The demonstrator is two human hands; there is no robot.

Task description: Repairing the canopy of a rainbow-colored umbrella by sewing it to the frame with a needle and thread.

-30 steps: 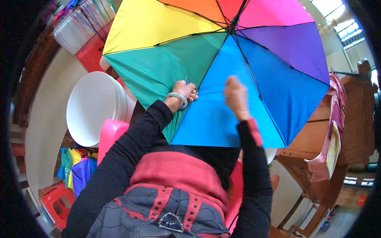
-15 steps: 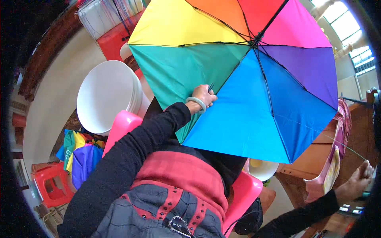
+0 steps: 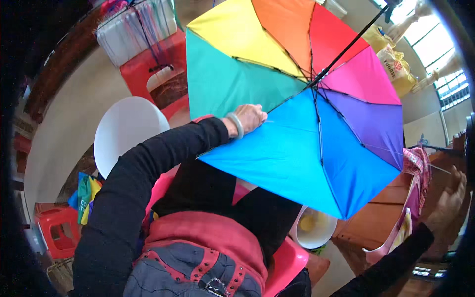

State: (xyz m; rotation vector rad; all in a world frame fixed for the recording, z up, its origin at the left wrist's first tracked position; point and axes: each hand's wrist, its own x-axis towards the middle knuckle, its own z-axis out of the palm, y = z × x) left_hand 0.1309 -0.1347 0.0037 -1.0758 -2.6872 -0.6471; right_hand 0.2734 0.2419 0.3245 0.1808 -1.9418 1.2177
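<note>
A rainbow-coloured umbrella (image 3: 282, 153) lies opened in front of me, its inside with black ribs facing me and its black shaft (image 3: 354, 42) slanting up to the right. My left hand (image 3: 250, 119), with a pale bangle at the wrist, is closed on a rib and the cloth at the seam between the green and blue panels. Far out to the right is my right hand (image 3: 448, 200), its fingertips pinched on a thin thread (image 3: 438, 168). The thread runs back across the blue and purple panels. Whether a needle is in those fingers is too small to tell.
A white bucket (image 3: 126, 128) and a red stool (image 3: 57, 230) with folded colourful cloth (image 3: 89, 193) beside it stand at left. Behind them, a white box (image 3: 136, 32) draped with threads rests on a red stool. A white bowl (image 3: 316, 227) and wooden furniture (image 3: 371, 222) are at right.
The umbrella has tipped and swung, its upper edge and more of the shaft coming into view. My right hand has risen a little, still holding the thread; my left hand keeps its grip.
</note>
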